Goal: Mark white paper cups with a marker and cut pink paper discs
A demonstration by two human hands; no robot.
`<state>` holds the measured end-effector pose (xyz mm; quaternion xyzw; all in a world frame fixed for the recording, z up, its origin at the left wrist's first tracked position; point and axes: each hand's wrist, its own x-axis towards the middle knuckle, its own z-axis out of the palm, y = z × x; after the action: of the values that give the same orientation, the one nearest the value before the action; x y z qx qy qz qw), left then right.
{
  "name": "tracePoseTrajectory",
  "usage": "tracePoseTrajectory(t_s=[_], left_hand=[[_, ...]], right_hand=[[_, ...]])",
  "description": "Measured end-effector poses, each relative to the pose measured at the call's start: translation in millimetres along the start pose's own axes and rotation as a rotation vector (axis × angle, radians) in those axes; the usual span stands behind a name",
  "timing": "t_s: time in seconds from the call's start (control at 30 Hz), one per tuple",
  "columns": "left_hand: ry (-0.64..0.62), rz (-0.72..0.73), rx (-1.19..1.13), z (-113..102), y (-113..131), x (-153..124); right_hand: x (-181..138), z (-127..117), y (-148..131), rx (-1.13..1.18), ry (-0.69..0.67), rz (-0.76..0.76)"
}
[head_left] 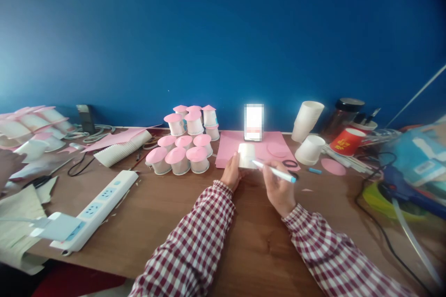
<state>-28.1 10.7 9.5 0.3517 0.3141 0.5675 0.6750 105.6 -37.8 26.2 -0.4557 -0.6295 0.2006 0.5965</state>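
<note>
A white paper cup (246, 154) lies sideways in my left hand (231, 172), whose fingers are closed around its left side. My right hand (279, 190) grips a white marker (275, 171) with a blue end. The marker's tip is at the cup's right side; whether it touches cannot be made out. Under and behind the cup lies a sheet of pink paper (228, 141). Beyond the cup, a lit phone (253, 123) stands upright, its screen blurred out. Near my right hand lies a small blue marker cap (315, 171).
Several cups with pink cone tops (177, 155) are stacked left of centre. A white power strip (104, 199) lies left. Stacked white cups (308, 120), a red cup (347, 141) and a blue glue gun (409, 195) with its cable stand or lie right. A blue wall (223, 46) rises behind.
</note>
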Motion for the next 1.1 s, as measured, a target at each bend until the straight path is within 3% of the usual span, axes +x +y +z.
tracePoseTrajectory(t_s=[1.1], left_hand=[[0.060,-0.027,-0.048,3.7,1.8,0.2]], right_hand=[[0.7,-0.8,-1.8,-0.040,0.014,-0.009]])
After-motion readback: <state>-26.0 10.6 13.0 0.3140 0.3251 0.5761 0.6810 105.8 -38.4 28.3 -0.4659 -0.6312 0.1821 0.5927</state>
